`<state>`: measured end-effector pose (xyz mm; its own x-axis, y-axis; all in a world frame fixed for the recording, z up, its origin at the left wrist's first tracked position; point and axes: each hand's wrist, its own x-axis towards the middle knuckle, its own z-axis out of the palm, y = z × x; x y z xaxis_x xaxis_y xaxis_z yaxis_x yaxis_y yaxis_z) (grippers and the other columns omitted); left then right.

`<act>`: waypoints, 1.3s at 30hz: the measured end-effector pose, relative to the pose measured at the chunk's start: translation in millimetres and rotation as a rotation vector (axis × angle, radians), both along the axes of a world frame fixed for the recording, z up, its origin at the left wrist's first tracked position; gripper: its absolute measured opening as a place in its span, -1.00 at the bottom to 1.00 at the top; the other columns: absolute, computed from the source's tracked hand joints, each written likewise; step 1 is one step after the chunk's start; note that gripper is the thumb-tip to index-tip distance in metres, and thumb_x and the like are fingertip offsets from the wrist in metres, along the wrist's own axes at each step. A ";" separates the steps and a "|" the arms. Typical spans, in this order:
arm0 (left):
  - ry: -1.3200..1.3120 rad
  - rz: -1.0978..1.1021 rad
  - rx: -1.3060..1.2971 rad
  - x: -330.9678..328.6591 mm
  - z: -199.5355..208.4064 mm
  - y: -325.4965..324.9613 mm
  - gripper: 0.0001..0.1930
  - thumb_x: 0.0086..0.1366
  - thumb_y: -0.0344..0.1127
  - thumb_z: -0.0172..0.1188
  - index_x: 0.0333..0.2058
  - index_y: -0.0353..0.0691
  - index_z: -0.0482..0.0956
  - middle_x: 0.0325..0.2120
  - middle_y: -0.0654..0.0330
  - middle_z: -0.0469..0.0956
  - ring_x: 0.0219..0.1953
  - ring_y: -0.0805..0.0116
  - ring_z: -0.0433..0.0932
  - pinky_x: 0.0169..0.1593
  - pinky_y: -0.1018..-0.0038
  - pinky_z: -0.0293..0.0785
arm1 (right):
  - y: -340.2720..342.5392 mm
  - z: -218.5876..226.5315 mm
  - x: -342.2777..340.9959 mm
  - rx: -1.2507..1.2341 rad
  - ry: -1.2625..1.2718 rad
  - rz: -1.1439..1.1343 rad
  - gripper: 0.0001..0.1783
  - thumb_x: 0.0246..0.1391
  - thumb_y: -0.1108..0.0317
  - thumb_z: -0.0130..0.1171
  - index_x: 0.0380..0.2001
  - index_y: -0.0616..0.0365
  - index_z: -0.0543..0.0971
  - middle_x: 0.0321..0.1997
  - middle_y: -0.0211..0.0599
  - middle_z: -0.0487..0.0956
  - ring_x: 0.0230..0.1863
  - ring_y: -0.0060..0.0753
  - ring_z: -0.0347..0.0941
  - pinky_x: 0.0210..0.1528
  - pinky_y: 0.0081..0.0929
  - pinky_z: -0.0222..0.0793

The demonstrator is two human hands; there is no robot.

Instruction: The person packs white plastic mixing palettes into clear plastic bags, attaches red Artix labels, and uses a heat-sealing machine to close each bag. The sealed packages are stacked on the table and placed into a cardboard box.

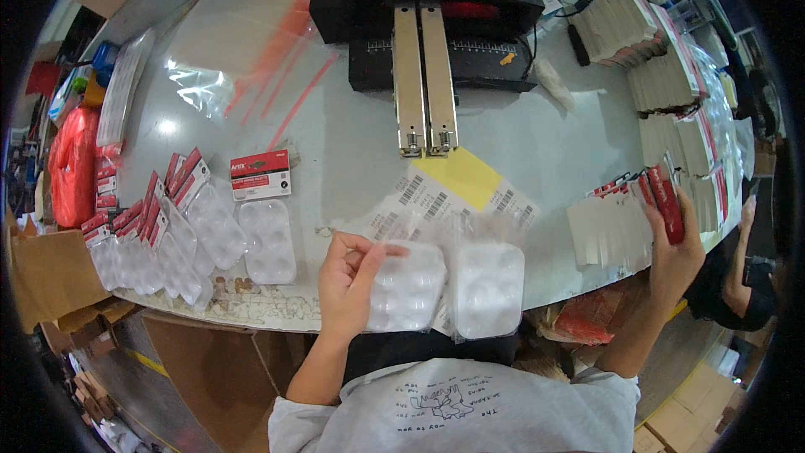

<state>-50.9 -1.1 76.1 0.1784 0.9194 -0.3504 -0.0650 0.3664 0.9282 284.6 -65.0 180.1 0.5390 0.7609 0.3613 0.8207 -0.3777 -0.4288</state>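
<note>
My left hand [345, 289] pinches thumb and fingers at the upper edge of a clear bag that holds a white plastic paint palette [407, 289]. Beside it, to the right, lies a second bagged white palette [488, 289]. Far to the right, my right hand [681, 252] has its fingers closed round red-and-white header cards [665, 204], at the end of a stack of cards [610, 231]. How many cards it grips cannot be made out. Barcode label sheets [432, 201] and a yellow sheet [465, 180] lie behind the bagged palettes.
A black sealing machine [428, 0] with two metal arms [411, 84] stands at the back. Carded palettes [267, 239] lie at the left, with clear bags [226, 42] behind. Tall card stacks [662, 84] line the right edge. Another person's arm [740, 260] shows at far right.
</note>
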 end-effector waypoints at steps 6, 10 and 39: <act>0.038 -0.188 -0.031 13.5 39.0 -16.3 -0.86 0.31 -0.44 0.05 -0.26 -0.41 0.52 -0.39 0.12 0.64 -0.33 0.53 0.54 -0.22 0.64 0.42 | 35.7 -7.5 -99.7 -0.261 0.673 0.688 -0.55 -0.16 0.23 0.41 -0.22 0.26 0.55 -0.37 -0.11 0.59 -0.42 -0.35 0.55 -0.32 -0.54 0.44; 0.103 -0.162 0.084 18.2 38.9 -18.9 -0.84 0.30 -0.35 0.11 -0.32 -0.35 0.55 -0.52 0.27 0.62 -0.55 0.67 0.39 -0.46 0.69 0.31 | 54.6 -28.2 -115.5 -0.447 0.763 0.659 -0.63 -0.12 0.18 0.37 -0.33 0.23 0.56 -0.54 -0.12 0.54 -0.55 -0.27 0.49 -0.47 -0.47 0.37; 0.436 0.072 0.249 29.4 4.8 24.4 -0.68 0.40 -0.23 -0.09 -0.48 -0.34 0.32 -0.68 0.16 0.34 -0.57 0.50 0.25 -0.44 0.52 0.27 | 73.8 -87.0 -111.8 -0.373 1.571 0.306 -0.84 0.05 0.36 0.15 -0.52 0.21 0.55 -0.57 -0.38 0.54 -0.57 -0.63 0.45 -0.57 -0.69 0.27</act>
<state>-21.4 23.3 80.9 -0.0019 0.9892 -0.1464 0.3308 0.1388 0.9334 172.8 8.8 93.1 0.0009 0.8161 -0.5780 -0.2454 -0.5601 -0.7912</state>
